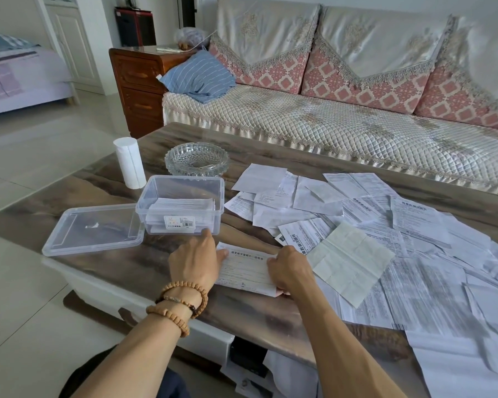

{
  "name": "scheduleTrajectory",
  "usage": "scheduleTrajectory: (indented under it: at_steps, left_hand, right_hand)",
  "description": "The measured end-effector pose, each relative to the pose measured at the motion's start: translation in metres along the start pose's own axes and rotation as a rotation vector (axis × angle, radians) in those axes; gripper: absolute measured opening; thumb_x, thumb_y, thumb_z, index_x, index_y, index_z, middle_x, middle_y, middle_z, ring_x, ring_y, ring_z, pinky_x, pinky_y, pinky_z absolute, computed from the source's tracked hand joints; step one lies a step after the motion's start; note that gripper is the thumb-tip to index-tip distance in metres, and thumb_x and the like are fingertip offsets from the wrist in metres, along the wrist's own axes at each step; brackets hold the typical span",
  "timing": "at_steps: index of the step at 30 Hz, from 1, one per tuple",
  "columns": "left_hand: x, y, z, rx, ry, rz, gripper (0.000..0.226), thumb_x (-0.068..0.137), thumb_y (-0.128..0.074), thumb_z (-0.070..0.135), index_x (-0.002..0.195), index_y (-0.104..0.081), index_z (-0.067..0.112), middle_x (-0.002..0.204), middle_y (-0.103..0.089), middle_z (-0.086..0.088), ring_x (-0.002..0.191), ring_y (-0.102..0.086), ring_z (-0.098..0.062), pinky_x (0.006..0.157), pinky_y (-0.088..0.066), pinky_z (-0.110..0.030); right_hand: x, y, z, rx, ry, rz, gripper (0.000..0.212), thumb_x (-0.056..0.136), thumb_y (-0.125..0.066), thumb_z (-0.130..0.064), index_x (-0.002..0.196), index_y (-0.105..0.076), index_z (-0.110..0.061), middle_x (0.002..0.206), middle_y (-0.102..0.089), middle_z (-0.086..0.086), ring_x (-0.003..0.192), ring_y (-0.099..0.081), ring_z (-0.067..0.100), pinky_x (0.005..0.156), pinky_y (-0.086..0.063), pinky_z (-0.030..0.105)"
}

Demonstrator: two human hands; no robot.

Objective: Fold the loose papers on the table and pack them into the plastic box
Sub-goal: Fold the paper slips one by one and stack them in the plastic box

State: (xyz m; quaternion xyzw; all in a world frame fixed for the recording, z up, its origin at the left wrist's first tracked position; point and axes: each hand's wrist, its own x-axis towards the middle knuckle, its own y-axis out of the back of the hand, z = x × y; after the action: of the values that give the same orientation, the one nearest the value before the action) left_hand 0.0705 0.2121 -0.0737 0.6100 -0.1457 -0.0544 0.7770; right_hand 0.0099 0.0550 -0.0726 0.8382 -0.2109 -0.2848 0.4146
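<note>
A folded printed paper (246, 268) lies flat on the table just in front of me. My left hand (196, 261) rests on its left edge, index finger stretched toward the box. My right hand (289, 271) has its fingers curled round the paper's right edge. The clear plastic box (181, 205) stands just beyond my left hand, with several folded papers inside. Its lid (94, 228) lies flat to the left. Several loose printed papers (385, 239) are spread over the right half of the table.
A glass ashtray (196, 159) and a white cylinder (129, 162) stand behind the box. The marbled table (161, 262) has its front edge near my arms. A sofa (357, 116) runs along the far side, a wooden cabinet (138, 81) at its left.
</note>
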Motion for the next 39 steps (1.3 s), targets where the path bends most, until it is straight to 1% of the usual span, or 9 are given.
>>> scheduleTrajectory:
  at_steps: [5,8,12,16,19,21,23,29,39]
  left_hand:
    - [-0.009,-0.024,-0.015,-0.027,-0.295,0.192,0.023,0.087,-0.065,0.012,0.106,-0.056,0.021,0.100,-0.062,0.000,0.087,-0.063,-0.022,0.058,-0.050,-0.032]
    - [-0.002,-0.023,-0.026,-0.029,-0.607,0.055,0.047,0.077,-0.068,-0.002,0.115,-0.069,0.025,0.126,-0.063,0.005,0.121,-0.056,-0.022,0.096,-0.048,-0.040]
    - [0.000,-0.021,-0.039,0.010,-0.636,-0.204,0.049,0.101,-0.035,0.021,0.150,-0.032,0.024,0.160,-0.023,0.010,0.148,-0.016,-0.006,0.122,-0.012,-0.034]
    - [0.001,-0.020,-0.039,0.053,-0.604,-0.242,0.076,0.087,0.006,0.049,0.153,-0.024,0.023,0.162,-0.016,0.007,0.149,-0.012,-0.007,0.121,-0.010,-0.035]
    - [0.002,-0.021,-0.039,0.075,-0.593,-0.251,0.083,0.082,0.011,0.051,0.153,-0.023,0.024,0.162,-0.015,0.008,0.149,-0.010,-0.007,0.120,-0.010,-0.035]
    - [0.001,-0.018,-0.037,0.082,-0.579,-0.288,0.068,0.093,0.000,0.047,0.154,-0.020,0.024,0.163,-0.010,0.009,0.149,-0.005,-0.006,0.121,-0.008,-0.036]
    - [0.001,-0.014,-0.035,0.097,-0.563,-0.331,0.053,0.104,-0.016,0.036,0.155,-0.015,0.024,0.163,-0.005,0.011,0.149,0.000,-0.006,0.122,-0.004,-0.038]
    - [0.004,-0.006,-0.049,0.096,-0.534,-0.438,0.052,0.105,-0.022,0.040,0.155,-0.010,0.033,0.161,0.001,0.017,0.149,0.012,-0.009,0.122,0.003,-0.044]
    - [-0.006,-0.006,-0.056,-0.018,-0.466,-0.457,0.051,0.104,-0.026,0.043,0.154,-0.014,0.035,0.160,0.001,0.023,0.148,0.018,-0.013,0.121,0.006,-0.047]
  right_hand:
    - [-0.002,0.001,-0.002,-0.024,-0.002,0.001,0.028,0.093,-0.045,-0.023,0.114,-0.053,-0.007,0.095,-0.054,0.009,0.091,-0.063,0.033,0.076,-0.056,0.038]
    - [-0.002,0.001,-0.002,-0.031,0.002,0.006,0.029,0.093,-0.044,-0.023,0.115,-0.054,-0.006,0.105,-0.061,0.012,0.094,-0.063,0.033,0.078,-0.057,0.040]
    - [-0.003,-0.001,0.001,-0.003,0.035,0.016,0.023,0.094,-0.042,-0.024,0.103,-0.054,-0.007,0.078,-0.063,0.008,0.078,-0.066,0.031,0.074,-0.056,0.036]
    - [-0.015,-0.001,0.006,-0.103,0.174,0.355,0.019,0.089,-0.045,-0.011,0.107,-0.051,-0.009,0.092,-0.064,0.013,0.088,-0.062,0.037,0.065,-0.043,0.034]
    - [-0.028,-0.020,-0.007,-0.282,0.534,0.568,0.021,0.083,-0.048,-0.012,0.099,-0.062,-0.011,0.097,-0.064,0.009,0.090,-0.061,0.033,0.073,-0.045,0.039]
    - [-0.033,-0.047,-0.012,-0.346,0.657,0.342,0.048,0.093,-0.023,-0.029,0.121,-0.057,-0.010,0.130,-0.057,0.011,0.122,-0.052,0.032,0.099,-0.040,0.042]
    - [-0.037,-0.060,-0.010,-0.353,0.555,0.108,0.078,0.087,0.006,-0.043,0.151,-0.025,-0.010,0.161,-0.019,0.009,0.150,-0.013,0.024,0.119,-0.012,0.043]
    - [-0.035,-0.040,0.015,-0.483,0.534,0.033,0.093,0.073,0.020,-0.053,0.155,0.002,-0.012,0.163,0.010,0.003,0.150,0.010,0.018,0.120,0.005,0.048]
    - [-0.043,-0.026,0.001,-0.573,0.583,-0.001,0.059,0.103,-0.021,-0.037,0.154,-0.014,-0.007,0.163,-0.005,0.011,0.151,0.002,0.024,0.119,0.006,0.047]
